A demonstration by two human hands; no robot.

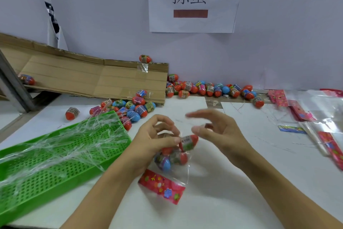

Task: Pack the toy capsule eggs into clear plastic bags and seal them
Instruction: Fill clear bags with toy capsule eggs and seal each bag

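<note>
- The filling step was in hand: the left hand (157,136) pinched the mouth of a clear bag (172,162) near the bench's front edge, several capsule eggs already inside.
- A red egg (189,142) sat at the bag's mouth, seemingly half in.
- The right hand (217,132) hovered spread, fingers loose, holding nothing.
- Next, by my judgement: push that egg down, then fold and seal by the bag's pink header strip (161,188).
- Loose eggs (204,88) lay along the back edge.

One head-worn wide-angle view looked forward and down from close above the fingers (167,140); the surface (241,182) lay beneath them.
</note>
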